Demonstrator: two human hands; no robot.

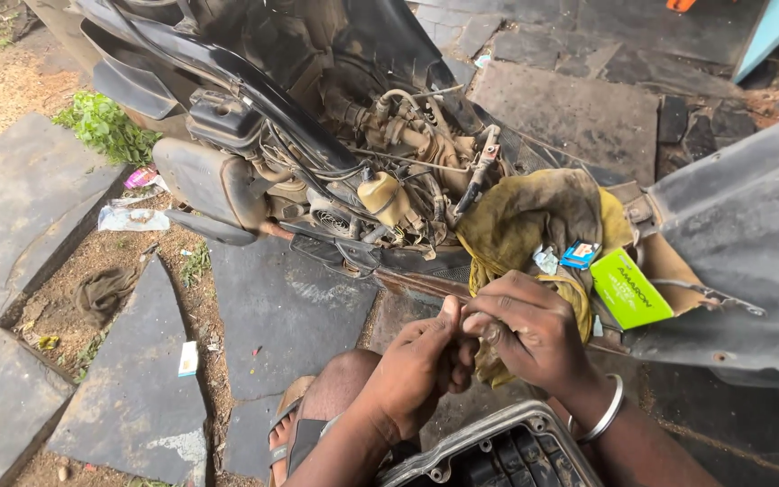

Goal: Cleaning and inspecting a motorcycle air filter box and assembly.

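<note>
We saw a small thin part [472, 313], too small to make out, pinched between the two hands just in front of a stripped scooter's footboard. The left hand [421, 361] had its fingers curled closed, thumb pointing up against the part. The right hand [529, 329] closed its fingertips on the same part from the other side, a metal bangle [608, 410] on its wrist. Just behind the hands lay a dirty yellow rag [534, 221] on the scooter floor, with a green box [628, 290] and a small blue packet [581, 253] beside it. Further back we saw the exposed engine [380, 171] with hoses and a pale fluid reservoir [388, 198]. Below the wrists sat a ribbed metal engine cover [489, 451]. A sandalled foot [286, 433] rested on the stone slabs [290, 311].
</note>
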